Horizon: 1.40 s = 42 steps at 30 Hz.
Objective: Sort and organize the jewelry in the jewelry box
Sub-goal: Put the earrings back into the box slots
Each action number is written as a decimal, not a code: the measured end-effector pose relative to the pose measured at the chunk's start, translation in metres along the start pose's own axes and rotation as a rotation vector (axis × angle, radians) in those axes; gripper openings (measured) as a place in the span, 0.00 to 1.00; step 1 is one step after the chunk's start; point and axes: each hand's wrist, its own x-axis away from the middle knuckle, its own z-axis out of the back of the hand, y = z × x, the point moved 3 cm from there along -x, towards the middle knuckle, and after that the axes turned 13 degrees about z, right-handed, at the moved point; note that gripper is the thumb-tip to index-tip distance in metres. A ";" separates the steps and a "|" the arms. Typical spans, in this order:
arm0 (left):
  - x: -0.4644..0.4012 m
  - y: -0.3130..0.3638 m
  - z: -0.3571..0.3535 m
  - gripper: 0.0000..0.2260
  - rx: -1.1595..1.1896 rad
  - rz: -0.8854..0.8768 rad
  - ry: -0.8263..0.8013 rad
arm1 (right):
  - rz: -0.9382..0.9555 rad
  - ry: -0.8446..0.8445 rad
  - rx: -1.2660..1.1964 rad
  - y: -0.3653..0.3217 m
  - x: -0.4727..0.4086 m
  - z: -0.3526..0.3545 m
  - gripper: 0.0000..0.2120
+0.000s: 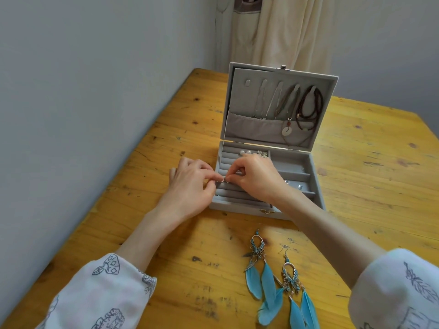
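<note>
A worn yellow pine table [142,162] fills the corner of the room, pushed up against a pale grey wall [83,79] on the left, with a cream curtain [280,29] hanging at the far end. On it, toward the far side, sits a grey velvet jewelry box [294,162] with its lid standing open; necklaces [308,105] hang inside the lid, and the base holds ring rolls on the left and small compartments on the right. Both forearms reach forward from patterned white sleeves [104,288] and meet over the ring rolls at the box's near left. The left hand [190,186] and the right hand [256,176] have their fingers curled in, thumb and forefinger tips pinched together on a tiny silvery piece of jewelry [57,185] [223,180] held between them just above a roll; what kind of piece it is I cannot tell. Nearer, to the right, a pair of blue feather earrings [275,281] lies flat on the wood.
</note>
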 end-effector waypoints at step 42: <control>0.204 -0.002 -0.045 0.06 0.299 -0.144 -0.126 | -0.018 -0.005 -0.023 -0.090 0.237 -0.020 0.06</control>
